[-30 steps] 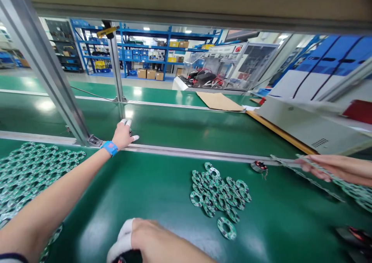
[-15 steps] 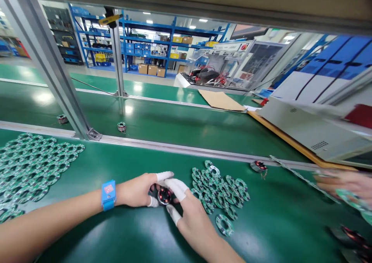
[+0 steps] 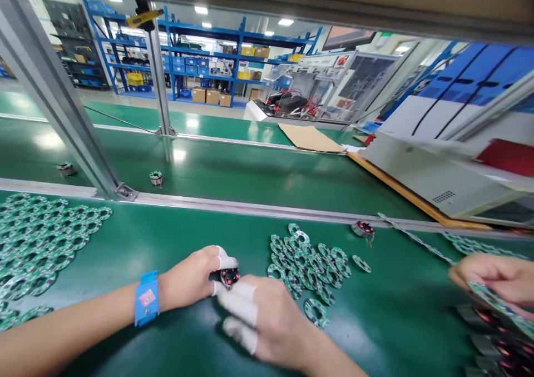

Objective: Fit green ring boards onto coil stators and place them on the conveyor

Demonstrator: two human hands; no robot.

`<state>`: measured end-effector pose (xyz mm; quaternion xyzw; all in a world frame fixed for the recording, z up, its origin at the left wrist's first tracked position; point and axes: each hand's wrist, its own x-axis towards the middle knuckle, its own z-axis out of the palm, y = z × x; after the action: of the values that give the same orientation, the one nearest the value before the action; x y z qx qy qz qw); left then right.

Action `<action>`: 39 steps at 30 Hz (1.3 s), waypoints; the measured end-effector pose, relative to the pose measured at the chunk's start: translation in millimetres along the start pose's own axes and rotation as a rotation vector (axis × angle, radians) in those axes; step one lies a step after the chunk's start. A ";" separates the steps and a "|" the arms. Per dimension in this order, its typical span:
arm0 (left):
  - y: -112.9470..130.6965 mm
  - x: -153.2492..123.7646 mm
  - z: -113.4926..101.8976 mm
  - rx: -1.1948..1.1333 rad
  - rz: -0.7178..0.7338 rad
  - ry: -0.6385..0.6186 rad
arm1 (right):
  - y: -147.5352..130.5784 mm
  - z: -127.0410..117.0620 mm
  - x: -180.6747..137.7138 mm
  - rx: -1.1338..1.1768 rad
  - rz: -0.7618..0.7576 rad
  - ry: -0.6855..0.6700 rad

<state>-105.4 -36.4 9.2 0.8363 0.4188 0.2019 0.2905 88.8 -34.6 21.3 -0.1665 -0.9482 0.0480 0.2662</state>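
My left hand (image 3: pixel 194 274), wearing white finger cots and a blue wrist strap (image 3: pixel 147 298), is closed around a small motor stator (image 3: pixel 229 277). Copper windings show on the stator's upturned face; its far side is hidden by my fingers. Just below and to the right is my right hand (image 3: pixel 267 316), also in white finger cots. Its fingertips are close to the stator's lower edge, with the thumb apart from the forefinger; contact is unclear through the blur. Beyond that hand lies a loose heap of green ring-shaped circuit boards (image 3: pixel 306 263).
Joined sheets of ring boards (image 3: pixel 41 243) lie at left. Another person's hand (image 3: pixel 496 277) holds a strip of boards (image 3: pixel 500 304) at right, over several stators (image 3: pixel 509 349). One stator (image 3: pixel 362 228) sits by the metal rail (image 3: pixel 250 210); an upright metal post (image 3: pixel 75 104) stands left.
My right hand has moved off the stator's right side to below it, while my left keeps hold. A single ring board now lies right of the heap. The other person's hand has shifted.
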 end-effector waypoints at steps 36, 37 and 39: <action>13.1 3.4 2.8 0.399 -0.194 0.060 | 9.9 3.0 2.1 0.499 0.747 -0.006; 12.0 3.1 4.7 0.413 -0.187 0.069 | 6.9 6.5 1.9 0.432 0.712 -0.007; 10.7 2.2 7.3 0.435 -0.179 0.091 | 3.2 11.8 1.1 0.290 0.650 -0.008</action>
<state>-93.6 -42.1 10.9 0.8289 0.5375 0.1176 0.1010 82.7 -31.2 11.2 -0.4198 -0.8299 0.2650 0.2544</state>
